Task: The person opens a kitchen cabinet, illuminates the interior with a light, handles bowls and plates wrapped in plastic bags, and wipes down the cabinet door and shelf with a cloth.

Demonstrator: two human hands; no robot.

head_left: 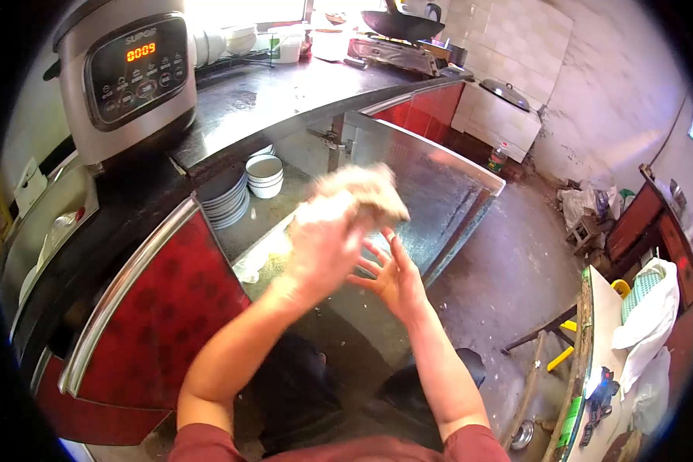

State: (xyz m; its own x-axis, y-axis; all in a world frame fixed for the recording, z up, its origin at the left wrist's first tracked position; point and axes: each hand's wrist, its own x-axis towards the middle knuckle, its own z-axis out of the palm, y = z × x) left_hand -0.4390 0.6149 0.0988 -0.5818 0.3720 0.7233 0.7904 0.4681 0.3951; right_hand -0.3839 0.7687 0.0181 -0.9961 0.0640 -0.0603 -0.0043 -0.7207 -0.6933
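Observation:
A light brown cloth (362,192), blurred by motion, is held up in front of the open cabinet. My left hand (327,235) is closed on it from below and on its left side. Just right of it, my right hand (389,273) is raised with its fingers spread, close under the cloth's lower edge; nothing shows in its grip. Behind the hands stands the open cabinet door (439,185) with its metallic inner face. Inside the cabinet are stacked plates (227,204) and white bowls (265,175).
A rice cooker (131,85) stands on the dark counter (246,115) at the left. At the back a wok (403,26) sits on a stove. The red cabinet door (162,308) is at lower left, a table (604,346) at right, and a bottle (498,157) on the floor.

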